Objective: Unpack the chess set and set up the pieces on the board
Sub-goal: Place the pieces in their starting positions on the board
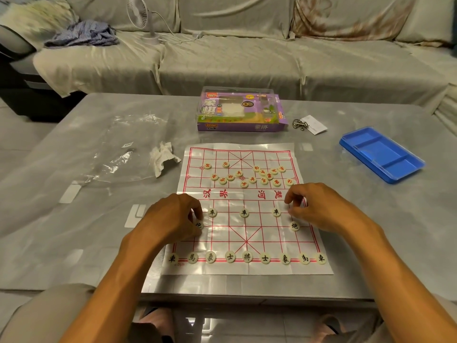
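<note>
Nearest the person, along the paper board's (pixel 247 209) closest edge, nine black-lettered pieces (pixel 247 256) sit in a row below both hands. Just above them the left hand (pixel 170 219) rests on the board's left side, fingers curled down around a cannon piece (pixel 198 225), seemingly pinching it, though the fingertips hide the contact. Opposite, the right hand (pixel 319 206) hovers with fingers loosely curled; whether it holds a piece is unclear. Three soldier pieces (pixel 244 213) stand between the hands. Beyond the fingertips, red-lettered pieces (pixel 247 174) lie scattered. Farther off sit the purple box (pixel 242 112) and, rightward, a blue tray (pixel 382 154).
</note>
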`<action>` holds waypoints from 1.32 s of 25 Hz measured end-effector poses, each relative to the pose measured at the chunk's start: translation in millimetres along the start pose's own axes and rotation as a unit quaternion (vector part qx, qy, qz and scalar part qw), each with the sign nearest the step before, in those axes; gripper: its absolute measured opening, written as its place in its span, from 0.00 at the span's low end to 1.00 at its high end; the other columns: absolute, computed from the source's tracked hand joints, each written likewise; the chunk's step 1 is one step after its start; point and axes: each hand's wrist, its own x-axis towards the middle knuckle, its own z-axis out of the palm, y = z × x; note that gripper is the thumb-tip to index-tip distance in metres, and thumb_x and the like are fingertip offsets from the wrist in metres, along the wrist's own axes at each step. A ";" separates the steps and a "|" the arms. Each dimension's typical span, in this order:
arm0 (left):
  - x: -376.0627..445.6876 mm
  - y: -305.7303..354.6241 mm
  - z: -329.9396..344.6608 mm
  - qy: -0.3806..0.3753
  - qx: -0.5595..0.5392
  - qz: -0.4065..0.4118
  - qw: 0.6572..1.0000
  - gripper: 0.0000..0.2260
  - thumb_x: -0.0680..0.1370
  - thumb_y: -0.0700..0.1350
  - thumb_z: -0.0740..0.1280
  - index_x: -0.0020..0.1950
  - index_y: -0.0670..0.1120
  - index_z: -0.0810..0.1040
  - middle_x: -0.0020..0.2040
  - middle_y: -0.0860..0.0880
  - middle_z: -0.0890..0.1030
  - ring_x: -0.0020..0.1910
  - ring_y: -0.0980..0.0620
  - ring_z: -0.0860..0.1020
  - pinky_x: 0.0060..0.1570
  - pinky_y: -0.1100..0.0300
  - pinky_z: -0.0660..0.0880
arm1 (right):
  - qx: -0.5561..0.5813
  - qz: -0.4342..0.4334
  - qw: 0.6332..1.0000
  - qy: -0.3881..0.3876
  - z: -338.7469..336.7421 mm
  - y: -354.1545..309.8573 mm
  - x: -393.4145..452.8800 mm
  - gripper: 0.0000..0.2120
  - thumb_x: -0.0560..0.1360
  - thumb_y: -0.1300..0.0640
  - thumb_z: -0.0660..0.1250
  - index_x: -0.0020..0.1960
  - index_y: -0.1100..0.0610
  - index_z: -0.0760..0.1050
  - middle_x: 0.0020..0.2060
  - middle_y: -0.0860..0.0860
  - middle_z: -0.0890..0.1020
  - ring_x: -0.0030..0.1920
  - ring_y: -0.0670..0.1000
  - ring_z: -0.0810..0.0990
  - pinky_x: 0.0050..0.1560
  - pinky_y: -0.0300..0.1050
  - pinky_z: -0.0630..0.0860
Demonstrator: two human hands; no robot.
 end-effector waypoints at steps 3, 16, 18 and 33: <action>-1.4 -1.0 -7.6 0.042 -0.013 0.002 0.999 0.10 0.73 0.53 0.71 0.53 0.56 0.78 0.47 0.55 0.80 0.43 0.56 0.78 0.41 0.62 0.75 | 0.012 0.003 1.000 0.008 0.1 2.0 0.9 0.08 0.77 0.52 0.68 0.56 0.46 0.75 0.59 0.46 0.77 0.55 0.49 0.77 0.57 0.44 0.77; 53.4 -4.5 -24.4 0.043 0.005 0.072 0.996 0.11 0.80 0.44 0.61 0.60 0.51 0.79 0.61 0.51 0.78 0.54 0.53 0.78 0.52 0.61 0.77 | 0.021 -0.024 0.996 0.081 21.9 -15.3 28.7 0.09 0.78 0.52 0.66 0.57 0.46 0.76 0.55 0.43 0.80 0.51 0.45 0.77 0.51 0.34 0.71; 53.9 -10.2 -28.1 0.007 0.010 0.077 0.997 0.12 0.80 0.43 0.61 0.58 0.52 0.80 0.60 0.53 0.79 0.53 0.55 0.78 0.53 0.60 0.77 | 0.049 -0.035 0.994 0.086 23.9 -23.2 30.4 0.09 0.78 0.51 0.66 0.58 0.46 0.76 0.55 0.42 0.79 0.50 0.43 0.76 0.52 0.33 0.70; 60.8 -17.7 -36.6 -0.070 0.041 0.081 0.993 0.14 0.77 0.42 0.62 0.59 0.54 0.79 0.65 0.54 0.76 0.58 0.54 0.76 0.57 0.58 0.76 | -0.107 -0.200 0.972 0.052 38.9 -128.9 140.2 0.18 0.79 0.51 0.64 0.68 0.46 0.72 0.69 0.50 0.72 0.67 0.55 0.70 0.68 0.55 0.63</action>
